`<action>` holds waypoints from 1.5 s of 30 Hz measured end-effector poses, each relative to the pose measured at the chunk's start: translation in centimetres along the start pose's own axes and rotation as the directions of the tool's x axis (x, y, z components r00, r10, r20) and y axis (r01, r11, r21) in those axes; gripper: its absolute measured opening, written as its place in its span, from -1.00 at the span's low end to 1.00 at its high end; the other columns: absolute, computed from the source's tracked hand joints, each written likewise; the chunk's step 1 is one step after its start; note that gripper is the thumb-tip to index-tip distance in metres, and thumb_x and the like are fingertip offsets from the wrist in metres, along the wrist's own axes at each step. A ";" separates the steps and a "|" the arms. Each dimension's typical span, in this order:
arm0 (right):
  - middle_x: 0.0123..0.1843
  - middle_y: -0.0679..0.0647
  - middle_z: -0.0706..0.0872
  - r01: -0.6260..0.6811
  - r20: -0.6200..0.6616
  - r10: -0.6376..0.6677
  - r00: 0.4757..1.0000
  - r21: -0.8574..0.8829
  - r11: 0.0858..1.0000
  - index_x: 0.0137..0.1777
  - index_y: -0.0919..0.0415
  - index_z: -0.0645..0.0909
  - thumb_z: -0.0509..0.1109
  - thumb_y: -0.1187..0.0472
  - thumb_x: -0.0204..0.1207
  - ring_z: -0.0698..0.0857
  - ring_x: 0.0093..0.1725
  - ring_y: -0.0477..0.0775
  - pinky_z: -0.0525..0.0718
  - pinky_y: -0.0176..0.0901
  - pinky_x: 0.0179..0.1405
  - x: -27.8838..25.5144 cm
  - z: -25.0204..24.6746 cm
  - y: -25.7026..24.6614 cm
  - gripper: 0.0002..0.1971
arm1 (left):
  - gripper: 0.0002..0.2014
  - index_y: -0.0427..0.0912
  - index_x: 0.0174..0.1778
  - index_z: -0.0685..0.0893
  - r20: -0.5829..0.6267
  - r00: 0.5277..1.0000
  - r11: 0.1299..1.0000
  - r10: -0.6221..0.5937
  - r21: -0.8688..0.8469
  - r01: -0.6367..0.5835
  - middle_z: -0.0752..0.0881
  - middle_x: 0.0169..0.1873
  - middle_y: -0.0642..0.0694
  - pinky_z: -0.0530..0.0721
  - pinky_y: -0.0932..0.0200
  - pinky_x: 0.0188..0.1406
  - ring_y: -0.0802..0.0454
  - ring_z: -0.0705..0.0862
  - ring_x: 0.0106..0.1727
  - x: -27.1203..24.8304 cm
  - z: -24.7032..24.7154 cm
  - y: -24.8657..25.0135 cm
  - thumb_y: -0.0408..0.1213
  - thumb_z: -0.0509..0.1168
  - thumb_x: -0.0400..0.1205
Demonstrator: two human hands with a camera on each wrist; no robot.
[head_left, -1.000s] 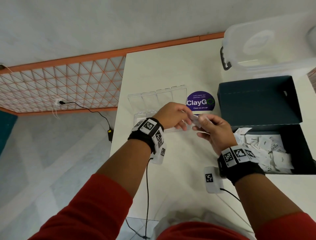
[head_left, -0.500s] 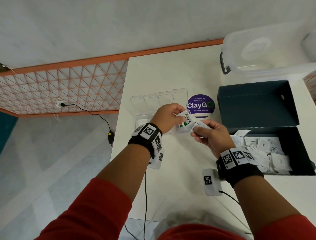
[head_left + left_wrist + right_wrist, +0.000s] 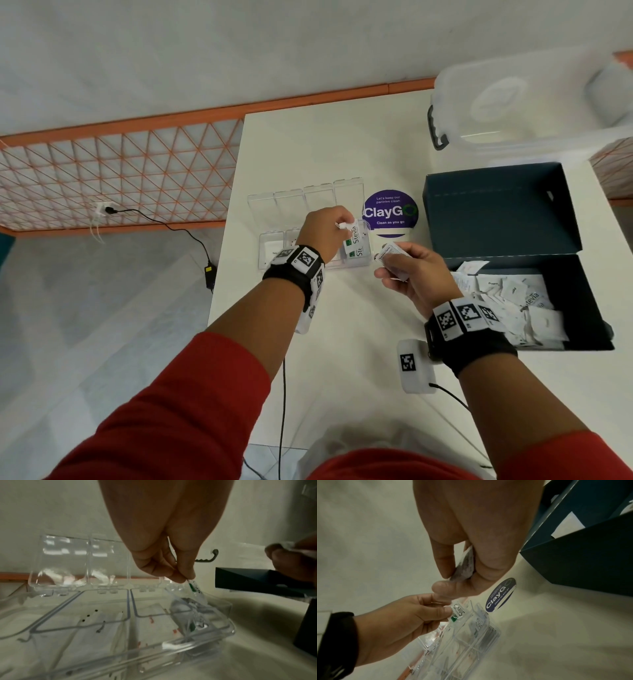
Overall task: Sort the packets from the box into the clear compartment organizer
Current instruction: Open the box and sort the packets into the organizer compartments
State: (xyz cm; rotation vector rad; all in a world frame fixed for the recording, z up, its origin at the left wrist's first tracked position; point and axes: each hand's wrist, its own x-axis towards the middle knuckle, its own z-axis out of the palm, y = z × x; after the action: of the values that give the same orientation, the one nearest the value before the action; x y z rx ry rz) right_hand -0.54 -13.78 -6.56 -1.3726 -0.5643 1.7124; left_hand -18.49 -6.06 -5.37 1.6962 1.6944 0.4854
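My left hand [image 3: 337, 228] pinches a white and green Stevia packet [image 3: 354, 236] by its top edge and holds it in the rightmost compartment of the clear organizer [image 3: 274, 250], on another Stevia packet [image 3: 358, 254] lying there. The left wrist view shows that pinched Stevia packet [image 3: 194, 588] entering the organizer [image 3: 197, 639]. To the right, my right hand [image 3: 394, 262] grips a few white packets [image 3: 387, 253] above the table; the right wrist view shows these white packets [image 3: 464, 568] between thumb and fingers. The dark blue box [image 3: 582, 284] at the right holds several more packets [image 3: 510, 301].
A purple ClayGo sticker [image 3: 390, 212] lies on the white table [image 3: 342, 147] between organizer and box. A large clear storage bin [image 3: 531, 106] stands at the far right. The table's left edge runs close to the organizer. A cable hangs below my left wrist.
My hands have parted. The left took the Stevia packet from the right hand's bunch and carried it left and away, down into the organizer's rightmost compartment. The right hand stayed near the box.
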 end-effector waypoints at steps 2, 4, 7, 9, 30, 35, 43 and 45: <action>-0.22 0.09 0.85 -0.008 0.002 0.008 1.000 0.023 1.000 -0.01 0.22 0.71 0.33 0.43 0.62 0.82 -0.31 0.08 0.75 -0.20 -0.42 0.2 -0.2 -0.2 -0.84 | -0.87 -0.15 -0.02 0.79 0.022 1.000 0.998 0.004 0.060 -0.005 0.76 -0.09 -0.07 0.51 0.42 -0.22 0.05 0.67 -0.15 0.3 0.6 -0.1 -0.38 0.44 0.54; -0.24 0.11 0.85 -0.016 0.007 0.016 1.000 0.061 0.998 0.03 0.22 0.69 0.19 0.41 0.65 0.81 -0.34 0.10 0.76 -0.19 -0.43 0.4 -0.3 -0.3 -0.77 | -0.89 -0.16 -0.03 0.80 0.054 0.999 0.993 -0.002 0.116 -0.004 0.76 -0.15 -0.09 0.60 0.25 -0.13 -0.02 0.71 -0.13 0.5 1.0 -0.2 -0.36 0.44 0.55; -0.26 0.14 0.84 -0.035 0.002 0.035 0.999 0.064 0.997 0.09 0.25 0.68 0.10 0.42 0.64 0.81 -0.34 0.12 0.75 -0.19 -0.45 0.7 -0.6 -0.4 -0.70 | -0.85 -0.11 0.05 0.79 0.086 0.996 0.973 0.012 0.228 -0.032 0.70 -0.06 -0.15 0.55 0.18 -0.07 -0.10 0.69 -0.06 0.7 1.6 -0.4 -0.29 0.42 0.58; -0.25 0.16 0.83 -0.041 -0.001 0.042 0.999 0.043 0.998 0.09 0.28 0.68 0.12 0.46 0.63 0.81 -0.33 0.13 0.74 -0.19 -0.46 0.8 -0.6 -0.3 -0.71 | -0.79 -0.12 0.14 0.75 0.152 0.987 0.933 0.057 0.344 -0.107 0.68 0.06 -0.19 0.58 0.10 0.05 -0.14 0.66 0.04 0.6 1.8 -0.4 -0.29 0.39 0.60; -0.16 0.19 0.85 0.086 0.014 -0.087 0.996 0.049 0.995 -0.29 0.27 0.82 0.49 0.53 0.48 0.81 -0.10 0.13 0.81 -0.10 -0.05 0.3 1.0 -0.2 -0.79 | -0.80 -0.04 -0.03 0.67 0.227 0.974 0.959 -0.006 -0.275 0.070 0.79 -0.29 -0.03 0.69 0.25 -0.42 0.05 0.81 -0.33 -1.7 -1.6 2.7 -0.43 0.33 0.54; -0.29 0.24 0.82 0.071 -0.030 -0.070 0.997 0.034 0.997 -0.14 0.25 0.57 0.49 0.59 0.46 0.84 -0.30 0.18 0.80 -0.14 -0.30 -0.2 1.2 -0.1 -0.75 | -0.79 0.12 -0.17 0.71 0.161 0.984 0.976 0.076 -0.212 -0.041 0.73 -0.27 0.10 0.67 0.26 -0.23 0.34 0.68 -0.36 -1.9 -1.6 1.5 -0.37 0.37 0.57; -0.16 0.29 0.85 0.047 -0.049 -0.051 0.997 -0.074 0.996 -0.04 0.24 0.53 0.43 0.51 0.55 0.84 -0.27 0.20 0.81 -0.11 -0.32 -0.7 1.6 -0.2 -0.81 | -0.75 0.16 -0.20 0.73 0.154 0.986 0.974 0.067 -0.223 -0.031 0.75 -0.28 0.19 0.61 0.47 -0.17 0.37 0.71 -0.23 -2.0 -1.6 1.0 -0.37 0.48 0.51; -0.14 0.23 0.86 0.026 -0.021 -0.029 0.999 -0.128 0.992 -0.02 0.25 0.56 0.45 0.47 0.55 0.84 -0.26 0.17 0.82 -0.12 -0.31 -0.9 1.4 -0.1 -0.84 | -0.79 0.09 -0.16 0.75 0.095 0.995 0.981 0.036 -0.192 -0.017 0.78 -0.22 0.11 0.66 0.35 -0.08 0.24 0.73 -0.16 -1.7 -1.8 0.9 -0.38 0.47 0.52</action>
State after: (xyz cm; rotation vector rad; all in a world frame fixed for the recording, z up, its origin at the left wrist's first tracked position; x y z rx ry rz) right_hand -1.81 -14.23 -5.52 -1.4654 -0.6862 1.6607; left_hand -19.18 -7.26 -3.19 1.5794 1.5065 0.5505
